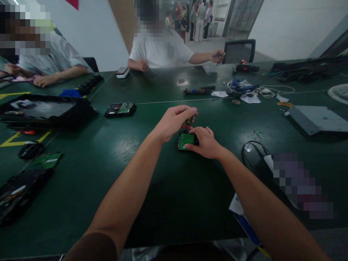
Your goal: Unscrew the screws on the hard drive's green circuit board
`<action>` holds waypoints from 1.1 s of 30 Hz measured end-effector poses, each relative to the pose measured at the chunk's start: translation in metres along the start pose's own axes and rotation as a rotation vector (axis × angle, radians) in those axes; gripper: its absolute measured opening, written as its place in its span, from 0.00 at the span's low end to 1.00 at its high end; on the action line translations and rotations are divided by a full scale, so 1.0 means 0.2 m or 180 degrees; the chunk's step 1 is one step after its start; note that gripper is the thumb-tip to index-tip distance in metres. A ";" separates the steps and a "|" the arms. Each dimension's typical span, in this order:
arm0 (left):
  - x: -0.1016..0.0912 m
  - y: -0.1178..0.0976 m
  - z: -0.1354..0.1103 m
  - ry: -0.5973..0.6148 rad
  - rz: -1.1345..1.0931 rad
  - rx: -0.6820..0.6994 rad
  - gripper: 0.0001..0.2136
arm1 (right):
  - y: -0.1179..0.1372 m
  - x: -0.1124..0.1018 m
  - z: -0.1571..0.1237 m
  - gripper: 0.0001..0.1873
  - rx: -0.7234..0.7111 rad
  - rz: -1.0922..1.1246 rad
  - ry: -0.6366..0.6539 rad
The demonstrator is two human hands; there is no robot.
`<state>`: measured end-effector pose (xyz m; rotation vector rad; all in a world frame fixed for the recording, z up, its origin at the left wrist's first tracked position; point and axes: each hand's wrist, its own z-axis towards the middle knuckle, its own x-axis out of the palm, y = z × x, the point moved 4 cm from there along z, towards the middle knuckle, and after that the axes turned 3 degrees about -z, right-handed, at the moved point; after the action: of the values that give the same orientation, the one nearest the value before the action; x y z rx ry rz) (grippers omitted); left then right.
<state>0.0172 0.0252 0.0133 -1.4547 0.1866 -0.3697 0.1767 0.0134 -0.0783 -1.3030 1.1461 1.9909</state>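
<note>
A small hard drive (186,140) with a green circuit board facing up lies on the dark green table in front of me. My right hand (206,142) grips its right side, thumb resting on the board and fingers along the far edge. Just above the drive's far end, my left hand (177,121) is closed round a black-and-yellow handle (189,120) that looks like a screwdriver's. The tool's tip is hidden behind my hands, so I cannot tell whether it touches the drive.
Another hard drive (120,109) lies farther left, near a black casing (45,110). A loose green board (48,160) sits at left. To the right are a grey metal box (320,119) and a black cable (246,156). Two people sit across the table (130,152).
</note>
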 end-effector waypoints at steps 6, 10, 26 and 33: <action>-0.01 0.00 0.00 -0.0158 -0.0112 -0.0165 0.11 | 0.00 0.00 0.00 0.31 0.0019 0.0001 0.0012; -0.02 0.01 0.00 -0.0202 -0.0187 -0.0152 0.12 | 0.00 0.00 0.00 0.31 0.0034 0.0012 0.0038; -0.02 0.01 0.01 -0.0183 0.0053 -0.0140 0.12 | -0.01 0.01 0.00 0.30 0.0005 -0.0005 -0.0022; -0.02 0.01 0.01 -0.0119 -0.0116 -0.0047 0.15 | -0.01 0.01 0.00 0.31 0.0014 0.0025 -0.0018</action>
<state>0.0144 0.0298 0.0102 -1.4800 0.1333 -0.3712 0.1771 0.0142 -0.0798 -1.2917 1.1542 1.9954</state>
